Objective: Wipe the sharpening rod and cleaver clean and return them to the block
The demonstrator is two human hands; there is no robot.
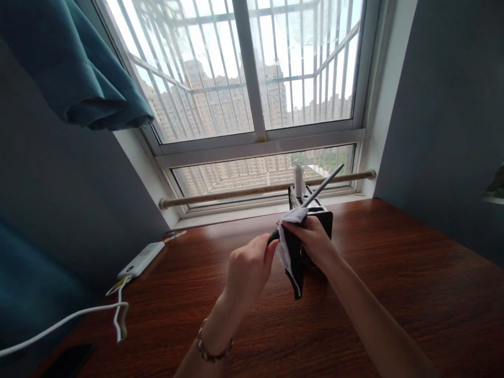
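Observation:
My left hand (249, 262) is closed round the black handle (273, 237) of a long, slim grey metal rod (325, 184). The rod slants up and away to the right, and its far end is bare. In my right hand (315, 242) is a cloth (292, 252), white and fluffy on one side and black on the other. It is wrapped round the rod just beyond the handle, and one corner hangs down. Close behind my right hand stands a black holder (325, 219), partly hidden by the hand and cloth. A white upright object (299, 181) shows at its back.
The brown wooden tabletop (169, 315) reaches to a barred window (258, 79). A pole (228, 197) spans the window's foot. At the left lie a white device (142, 260), a white cable (66, 320) and a dark flat object (69, 361). A blue curtain (79, 68) hangs upper left.

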